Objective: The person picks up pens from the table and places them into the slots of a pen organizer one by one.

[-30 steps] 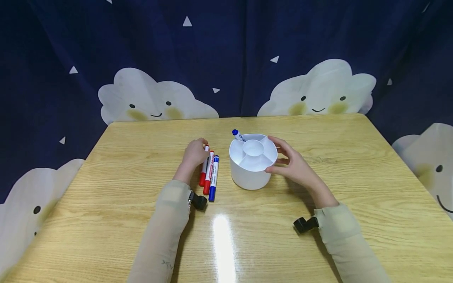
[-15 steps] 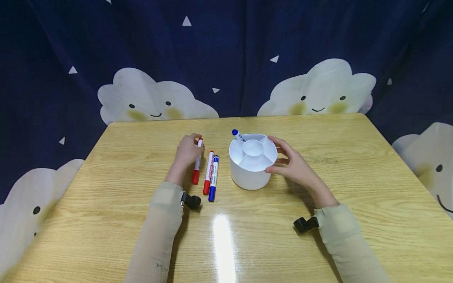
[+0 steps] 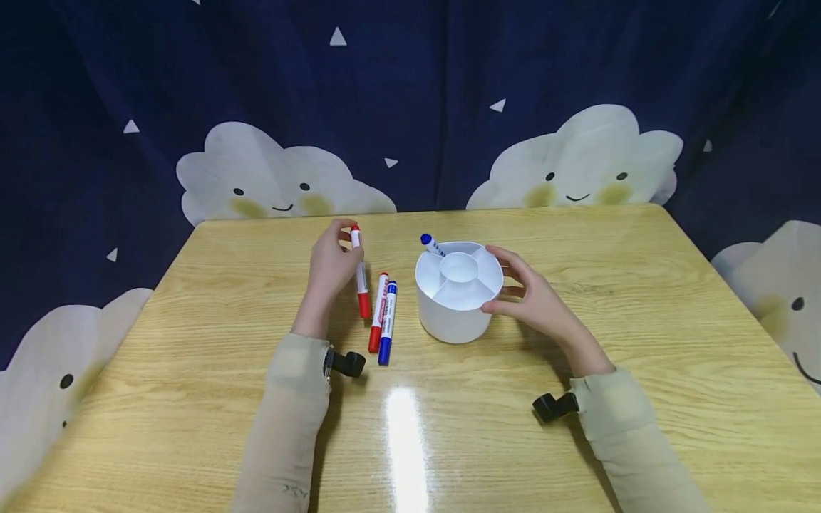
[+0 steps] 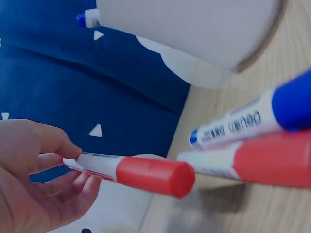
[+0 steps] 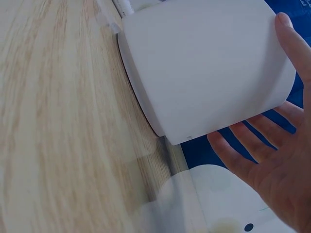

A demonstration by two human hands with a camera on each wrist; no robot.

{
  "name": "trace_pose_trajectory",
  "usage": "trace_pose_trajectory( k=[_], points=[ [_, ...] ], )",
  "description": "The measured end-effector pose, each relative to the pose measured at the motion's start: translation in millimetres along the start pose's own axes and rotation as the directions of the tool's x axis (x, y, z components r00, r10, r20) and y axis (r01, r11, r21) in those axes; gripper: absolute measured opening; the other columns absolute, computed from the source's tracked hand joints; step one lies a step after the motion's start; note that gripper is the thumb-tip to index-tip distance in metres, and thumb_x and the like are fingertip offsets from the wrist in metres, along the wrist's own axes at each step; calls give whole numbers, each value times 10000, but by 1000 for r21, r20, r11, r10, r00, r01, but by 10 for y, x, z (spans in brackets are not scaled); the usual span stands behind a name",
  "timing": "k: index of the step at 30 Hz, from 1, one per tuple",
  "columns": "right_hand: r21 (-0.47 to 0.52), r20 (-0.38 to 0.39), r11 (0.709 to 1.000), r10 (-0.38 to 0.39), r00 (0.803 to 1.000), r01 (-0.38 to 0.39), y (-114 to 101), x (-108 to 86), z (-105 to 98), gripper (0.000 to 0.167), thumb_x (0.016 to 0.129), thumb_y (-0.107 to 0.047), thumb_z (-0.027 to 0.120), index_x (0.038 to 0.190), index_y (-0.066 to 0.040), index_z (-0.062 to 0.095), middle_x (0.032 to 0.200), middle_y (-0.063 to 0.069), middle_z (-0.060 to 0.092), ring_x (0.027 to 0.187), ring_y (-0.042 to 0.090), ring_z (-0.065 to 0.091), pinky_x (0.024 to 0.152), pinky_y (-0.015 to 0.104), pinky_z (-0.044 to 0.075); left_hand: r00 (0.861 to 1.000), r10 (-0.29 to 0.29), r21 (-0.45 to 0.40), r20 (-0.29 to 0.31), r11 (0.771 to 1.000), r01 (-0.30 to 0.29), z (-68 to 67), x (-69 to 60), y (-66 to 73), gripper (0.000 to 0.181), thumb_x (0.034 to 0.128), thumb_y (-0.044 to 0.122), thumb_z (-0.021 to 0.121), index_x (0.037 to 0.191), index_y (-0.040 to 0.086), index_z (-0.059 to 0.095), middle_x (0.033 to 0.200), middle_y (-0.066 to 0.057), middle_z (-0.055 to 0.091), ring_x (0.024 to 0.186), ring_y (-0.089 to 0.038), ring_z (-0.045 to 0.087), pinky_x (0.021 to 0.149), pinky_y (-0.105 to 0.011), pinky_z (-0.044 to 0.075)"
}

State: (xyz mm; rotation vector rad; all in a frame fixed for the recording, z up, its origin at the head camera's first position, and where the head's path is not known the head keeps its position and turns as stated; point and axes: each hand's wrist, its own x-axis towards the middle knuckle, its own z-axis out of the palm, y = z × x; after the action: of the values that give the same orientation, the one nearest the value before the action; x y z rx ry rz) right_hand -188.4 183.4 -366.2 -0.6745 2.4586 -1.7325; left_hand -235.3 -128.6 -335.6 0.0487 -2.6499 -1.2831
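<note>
My left hand (image 3: 332, 262) pinches a red-capped marker (image 3: 360, 281) by its far end; in the left wrist view the marker (image 4: 150, 173) is held above the table, red cap pointing away from the fingers. Another red marker (image 3: 378, 313) and a blue marker (image 3: 388, 324) lie side by side on the table, between that hand and a white round organizer (image 3: 454, 320). A blue-capped marker (image 3: 432, 246) leans in one outer compartment of the organizer. My right hand (image 3: 539, 303) holds the organizer's right side, thumb at the near rim and fingers around the far side.
The wooden table (image 3: 192, 399) reaches back to a dark blue curtain (image 3: 410, 92) with cloud and triangle prints. A small black device is strapped to each wrist, the left one (image 3: 349, 364) standing just before the lying markers.
The left hand first drew the red marker leftward from the other two, then moved it farther back and lifted it. The right hand and the organizer have stayed in place.
</note>
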Motion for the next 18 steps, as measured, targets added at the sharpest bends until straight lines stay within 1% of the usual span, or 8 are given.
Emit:
trace_pose_trajectory(
  k=[3,8,14,18],
  points=[
    [-3,-1,1000,3,1000,-3,-5,2,1,830,715,-118,764,1398,-261,315,1301,16,438,1151,239,446,919,438,429,998,32,-48,-54,998,-35,-7,-37,49,432,822,73,558,1246,113,490,1084,-120,544,799,-229,503,616,-279,451],
    [3,5,1000,5,1000,-5,-14,-2,8,828,724,-125,758,1406,-251,304,1310,36,430,1155,240,442,920,438,426,985,91,-139,-143,984,-111,3,-81,131,417,801,36,564,1209,107,519,1056,-120,556,782,-219,548,626,-266,471],
    [5,3,1000,10,1000,-10,20,-8,8,821,725,-112,755,1400,-261,312,1309,22,431,1162,233,439,926,428,424,967,147,-236,-208,952,-195,-29,-149,257,411,801,16,577,1202,82,520,1044,-113,558,766,-213,553,619,-259,481],
    [6,2,1000,6,1000,-6,21,-8,3,817,726,-105,753,1401,-249,315,1313,28,432,1166,234,438,926,421,424,946,188,-275,-263,925,-260,-71,-182,346,399,805,16,584,1194,86,529,1042,-112,568,762,-205,567,629,-241,495]
  ],
)
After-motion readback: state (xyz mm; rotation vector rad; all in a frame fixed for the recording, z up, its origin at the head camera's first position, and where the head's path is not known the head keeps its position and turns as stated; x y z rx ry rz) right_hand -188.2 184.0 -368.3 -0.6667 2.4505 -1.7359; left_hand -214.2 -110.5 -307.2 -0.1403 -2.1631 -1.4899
